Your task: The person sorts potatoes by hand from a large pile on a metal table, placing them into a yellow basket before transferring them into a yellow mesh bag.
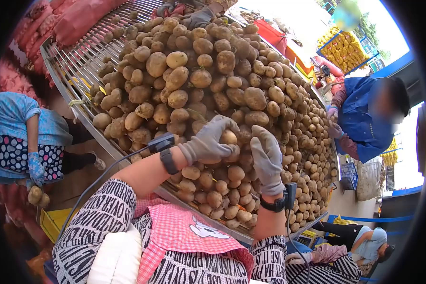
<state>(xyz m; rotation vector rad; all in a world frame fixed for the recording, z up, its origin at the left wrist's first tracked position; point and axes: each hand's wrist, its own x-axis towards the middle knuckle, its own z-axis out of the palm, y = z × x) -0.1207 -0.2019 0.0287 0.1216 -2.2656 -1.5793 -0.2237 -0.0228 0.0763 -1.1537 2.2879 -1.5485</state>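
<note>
My left hand (pixel 210 141), in a grey work glove, has its fingers and thumb round a potato (pixel 228 137) above the pile. To its right, my right hand (pixel 268 161), gloved the same way, is raised close over the potatoes with its fingers extended and slightly bent; I see nothing held in it. A large heap of brown, soil-dusted potatoes (pixel 177 78) of mixed sizes lies under and beyond both hands. The heap rests on a metal table with a slatted grid (pixel 75 61) at the upper left.
A person in blue (pixel 364 118) stands at the table's right side. Another person (pixel 28 128) at the left holds potatoes. Gloved hands (pixel 199 18) of someone reach in at the far end. Pink sacks (pixel 75 23) lie upper left; a blue crate (pixel 349 176) stands right.
</note>
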